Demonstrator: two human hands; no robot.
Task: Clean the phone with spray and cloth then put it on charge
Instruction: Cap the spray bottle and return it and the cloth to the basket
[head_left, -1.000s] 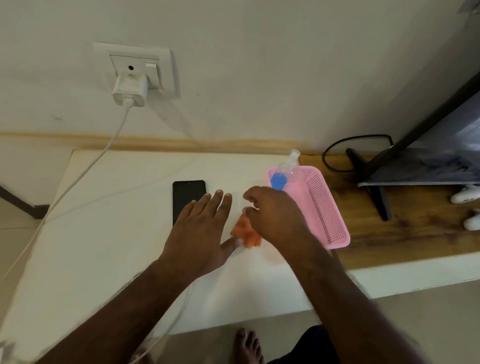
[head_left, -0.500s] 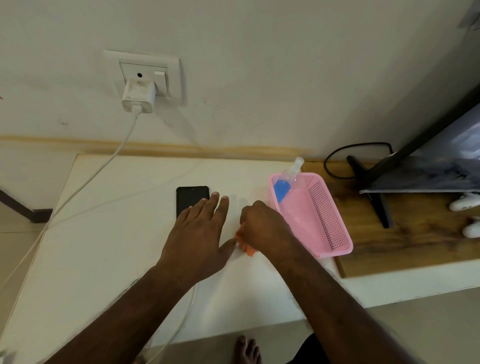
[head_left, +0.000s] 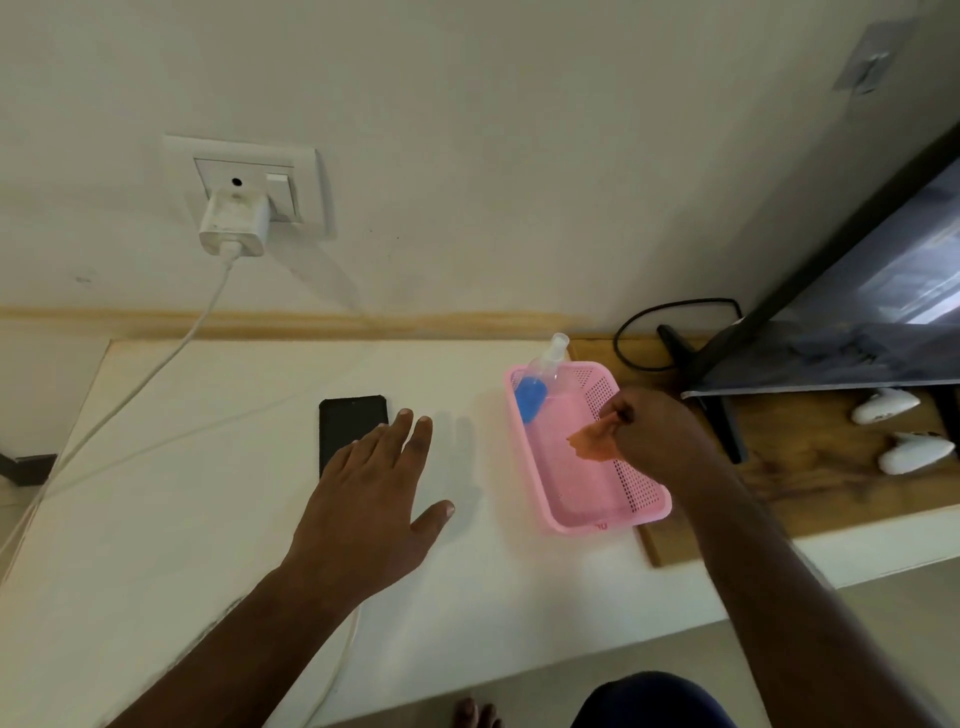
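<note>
Cloth pinched by right hand over pink basket, wiping apparently finished; flat-fingered left hand beside phone, charging next.

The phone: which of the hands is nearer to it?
Left. The left hand lies open over the near end of the phone; the right hand holds the orange cloth over the pink basket, well away.
</note>
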